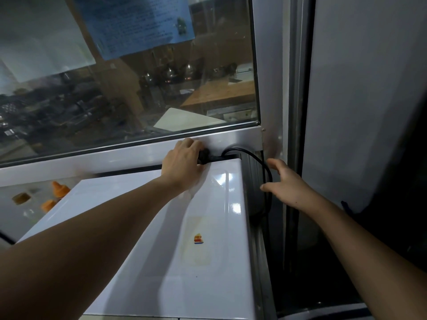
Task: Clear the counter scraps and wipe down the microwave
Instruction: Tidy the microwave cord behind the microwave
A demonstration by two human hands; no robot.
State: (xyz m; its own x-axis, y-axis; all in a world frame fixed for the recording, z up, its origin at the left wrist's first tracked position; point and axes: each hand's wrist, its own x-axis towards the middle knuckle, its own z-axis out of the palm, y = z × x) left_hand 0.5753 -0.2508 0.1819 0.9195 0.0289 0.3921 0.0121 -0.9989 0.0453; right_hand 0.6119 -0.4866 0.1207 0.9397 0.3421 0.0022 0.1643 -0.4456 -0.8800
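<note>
Left hand (182, 161) curls its fingers round the black plug (204, 155) at the microwave (161, 239) top's twelve o'clock edge. Right hand (288, 184), fingers spread, hovers by the cord (265, 172) at three o'clock.

Dim, cool light overall. Bright glare patches sit on the glossy microwave top (161, 227), arm shadows crossing it. Above the microwave, window glass (138, 88) shows murky reflections. Straight edges bow at the frame borders.
</note>
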